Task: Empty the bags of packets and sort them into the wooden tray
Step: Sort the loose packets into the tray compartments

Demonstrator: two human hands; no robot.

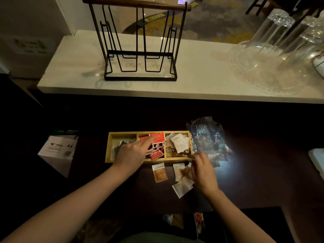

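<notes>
A wooden tray (122, 133) with three compartments lies on the dark table. Its left section holds dark packets (117, 148), the middle one red packets (157, 137), the right one white and brown packets (178, 143). My left hand (130, 153) hovers over the left and middle sections, fingers apart, index finger pointing at the red packets. My right hand (203, 171) is at the tray's front right corner, fingers closed on a small brown packet (186, 172). Loose white and brown packets (159, 172) lie in front of the tray. An emptied clear plastic bag (208, 137) lies crumpled to the right.
A white counter (192, 81) behind the table carries a black wire rack (140, 50) and glass vessels (273, 50). A box of A4 paper (57, 149) stands at the left. A white object (317, 158) shows at the right edge.
</notes>
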